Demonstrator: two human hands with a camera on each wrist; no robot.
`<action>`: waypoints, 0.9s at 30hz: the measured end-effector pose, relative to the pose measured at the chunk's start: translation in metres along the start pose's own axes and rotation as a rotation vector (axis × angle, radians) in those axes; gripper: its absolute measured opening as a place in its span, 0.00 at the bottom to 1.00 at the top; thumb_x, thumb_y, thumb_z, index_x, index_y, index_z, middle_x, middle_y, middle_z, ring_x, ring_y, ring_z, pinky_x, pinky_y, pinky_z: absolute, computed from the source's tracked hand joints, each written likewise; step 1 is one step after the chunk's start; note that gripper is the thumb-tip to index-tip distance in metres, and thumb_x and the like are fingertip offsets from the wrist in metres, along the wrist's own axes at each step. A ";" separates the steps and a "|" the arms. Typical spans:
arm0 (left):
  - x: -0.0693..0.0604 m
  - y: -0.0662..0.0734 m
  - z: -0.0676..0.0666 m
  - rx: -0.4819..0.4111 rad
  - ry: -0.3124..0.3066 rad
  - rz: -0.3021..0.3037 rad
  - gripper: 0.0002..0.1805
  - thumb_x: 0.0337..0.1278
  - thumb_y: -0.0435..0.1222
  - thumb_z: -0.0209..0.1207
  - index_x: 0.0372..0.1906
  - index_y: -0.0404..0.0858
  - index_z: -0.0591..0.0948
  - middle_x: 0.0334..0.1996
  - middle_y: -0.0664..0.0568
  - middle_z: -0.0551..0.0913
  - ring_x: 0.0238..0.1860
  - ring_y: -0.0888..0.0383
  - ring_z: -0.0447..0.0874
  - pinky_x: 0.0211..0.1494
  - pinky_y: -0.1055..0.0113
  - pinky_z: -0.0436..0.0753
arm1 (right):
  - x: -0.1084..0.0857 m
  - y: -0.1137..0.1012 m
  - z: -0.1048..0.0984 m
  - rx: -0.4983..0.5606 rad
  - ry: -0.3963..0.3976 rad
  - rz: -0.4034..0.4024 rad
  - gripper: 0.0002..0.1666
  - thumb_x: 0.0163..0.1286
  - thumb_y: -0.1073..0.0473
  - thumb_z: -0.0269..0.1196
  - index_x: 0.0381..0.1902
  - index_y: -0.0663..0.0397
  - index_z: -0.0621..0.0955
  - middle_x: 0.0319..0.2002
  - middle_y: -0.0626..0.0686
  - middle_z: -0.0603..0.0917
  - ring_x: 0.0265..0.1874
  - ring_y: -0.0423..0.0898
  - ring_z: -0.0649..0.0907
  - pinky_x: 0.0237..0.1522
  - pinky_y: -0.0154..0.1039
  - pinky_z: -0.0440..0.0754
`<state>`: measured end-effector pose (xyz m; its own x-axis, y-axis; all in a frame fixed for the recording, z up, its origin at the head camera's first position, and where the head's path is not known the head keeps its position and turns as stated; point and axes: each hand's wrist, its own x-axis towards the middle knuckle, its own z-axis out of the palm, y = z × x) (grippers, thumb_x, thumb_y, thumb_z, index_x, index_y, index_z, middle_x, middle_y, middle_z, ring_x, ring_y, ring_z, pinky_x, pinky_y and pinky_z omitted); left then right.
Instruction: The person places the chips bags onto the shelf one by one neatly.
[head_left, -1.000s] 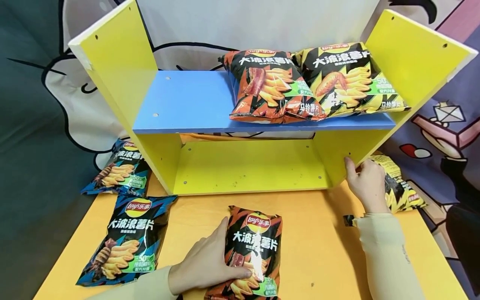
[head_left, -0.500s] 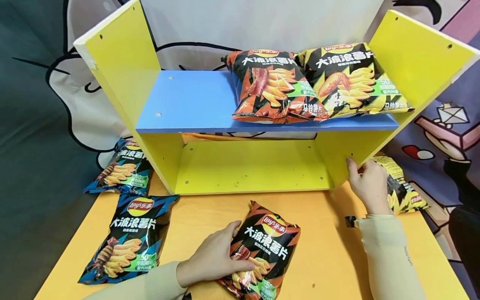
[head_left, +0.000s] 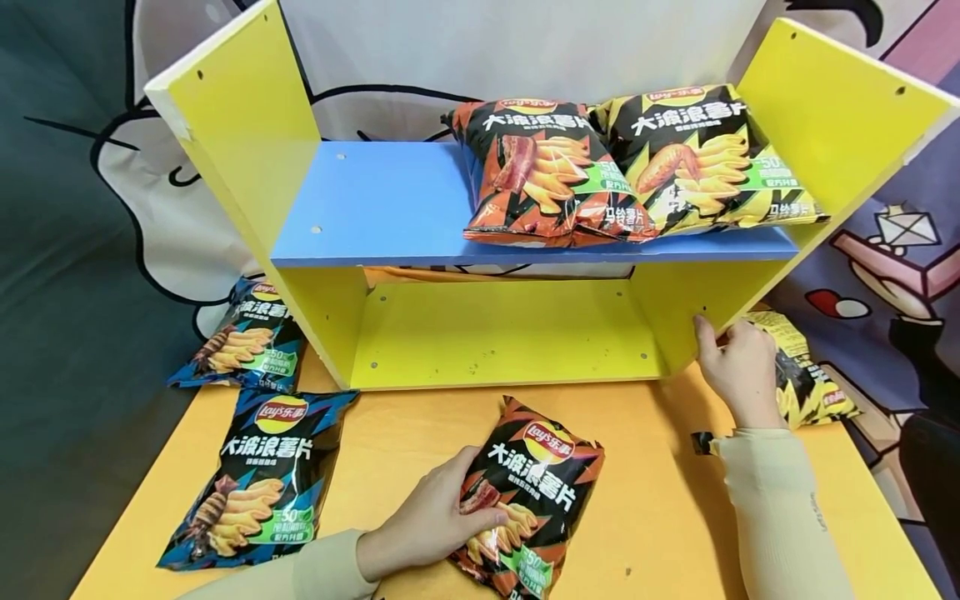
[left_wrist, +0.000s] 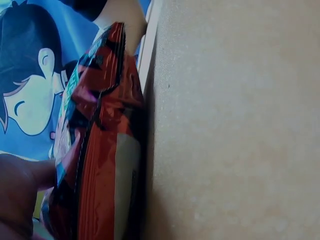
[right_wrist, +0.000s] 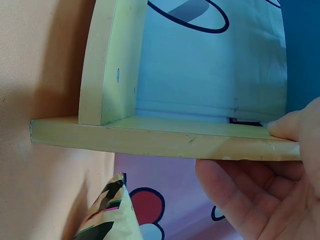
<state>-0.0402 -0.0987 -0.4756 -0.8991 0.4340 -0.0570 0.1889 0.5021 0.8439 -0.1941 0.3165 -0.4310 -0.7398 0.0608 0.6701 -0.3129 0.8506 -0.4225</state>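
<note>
My left hand [head_left: 431, 517] holds an orange-and-black bag of chips [head_left: 536, 492] by its left edge, thumb across the front and fingers hidden at its side. The bag leans, its top tilted to the right, low in the head view. In the left wrist view the bag's [left_wrist: 107, 165] crimped red seam faces the camera, close to the tabletop. My right hand [head_left: 738, 371] grips the lower right side panel of a yellow-and-blue shelf [head_left: 487, 333]. In the right wrist view the thumb lies on one face of the panel [right_wrist: 165, 142], curled fingers on the other.
An orange chip bag [head_left: 540, 175] and a yellow one [head_left: 697, 162] lie on the blue upper board. Two blue chip bags [head_left: 258, 492] lie left of the shelf. Another yellow bag [head_left: 810, 379] sits behind my right hand, on the orange tabletop [head_left: 637, 517].
The orange bag in my left hand has shifted right and tilted, its top swinging rightward. My left hand moved slightly right with it. The right hand keeps its hold on the shelf panel.
</note>
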 end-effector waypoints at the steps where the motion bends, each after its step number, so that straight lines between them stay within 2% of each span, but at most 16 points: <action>1: 0.000 -0.001 0.000 -0.027 0.007 0.000 0.38 0.62 0.61 0.65 0.72 0.53 0.68 0.59 0.61 0.82 0.57 0.64 0.83 0.60 0.62 0.82 | 0.000 0.000 0.000 0.000 0.000 -0.004 0.22 0.74 0.56 0.61 0.22 0.65 0.81 0.15 0.64 0.82 0.13 0.61 0.76 0.21 0.44 0.65; 5: 0.002 -0.003 0.000 -0.110 0.041 0.010 0.36 0.66 0.55 0.65 0.73 0.52 0.66 0.59 0.59 0.81 0.54 0.64 0.84 0.55 0.66 0.84 | 0.000 0.000 0.000 0.002 0.002 -0.013 0.22 0.74 0.56 0.61 0.22 0.66 0.81 0.15 0.65 0.81 0.14 0.62 0.76 0.22 0.48 0.66; 8: 0.004 -0.003 0.001 -0.108 0.058 -0.003 0.38 0.67 0.55 0.64 0.75 0.50 0.64 0.60 0.57 0.80 0.53 0.63 0.84 0.52 0.68 0.84 | 0.000 0.000 0.000 0.004 0.004 -0.016 0.22 0.74 0.56 0.61 0.22 0.66 0.81 0.15 0.65 0.81 0.14 0.63 0.77 0.23 0.49 0.66; 11: 0.004 -0.002 0.001 -0.033 0.064 -0.033 0.44 0.64 0.59 0.65 0.77 0.47 0.63 0.62 0.55 0.80 0.57 0.61 0.83 0.57 0.62 0.84 | 0.000 0.000 0.000 0.006 0.007 -0.018 0.22 0.73 0.56 0.61 0.22 0.66 0.81 0.15 0.65 0.81 0.14 0.63 0.77 0.22 0.48 0.66; 15: 0.001 0.001 0.001 0.135 0.058 -0.075 0.57 0.51 0.68 0.68 0.80 0.45 0.60 0.68 0.51 0.77 0.64 0.52 0.81 0.62 0.47 0.81 | 0.000 0.000 0.000 0.004 0.011 -0.025 0.21 0.73 0.56 0.62 0.23 0.66 0.81 0.16 0.65 0.82 0.15 0.64 0.78 0.22 0.50 0.67; 17: 0.001 0.001 0.001 0.194 0.054 -0.077 0.62 0.46 0.70 0.69 0.81 0.45 0.59 0.70 0.49 0.75 0.65 0.49 0.80 0.62 0.44 0.81 | 0.001 0.001 0.000 0.003 0.012 -0.027 0.21 0.73 0.56 0.62 0.23 0.66 0.81 0.17 0.65 0.82 0.16 0.65 0.78 0.21 0.51 0.68; 19: 0.000 0.001 0.001 0.209 0.049 -0.071 0.62 0.45 0.70 0.70 0.81 0.46 0.58 0.70 0.49 0.76 0.64 0.50 0.81 0.61 0.45 0.81 | 0.001 0.001 0.001 0.002 0.013 -0.033 0.20 0.73 0.56 0.62 0.24 0.66 0.82 0.18 0.65 0.83 0.17 0.65 0.79 0.22 0.54 0.69; 23: 0.000 -0.001 0.001 0.181 0.027 -0.024 0.57 0.51 0.64 0.71 0.80 0.47 0.59 0.63 0.52 0.81 0.59 0.56 0.83 0.59 0.55 0.83 | 0.000 0.002 0.001 0.002 0.010 -0.036 0.20 0.73 0.56 0.62 0.25 0.66 0.82 0.18 0.66 0.83 0.17 0.66 0.80 0.24 0.57 0.70; 27: 0.000 -0.001 0.000 0.188 0.016 0.019 0.54 0.56 0.62 0.69 0.80 0.46 0.58 0.61 0.53 0.83 0.58 0.58 0.84 0.58 0.58 0.84 | 0.000 0.002 0.001 0.001 0.003 -0.028 0.21 0.74 0.55 0.62 0.26 0.67 0.82 0.18 0.66 0.83 0.17 0.66 0.79 0.23 0.56 0.70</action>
<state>-0.0397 -0.0990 -0.4764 -0.9007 0.4332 -0.0326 0.2744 0.6255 0.7304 -0.1949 0.3175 -0.4321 -0.7291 0.0380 0.6833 -0.3342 0.8516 -0.4039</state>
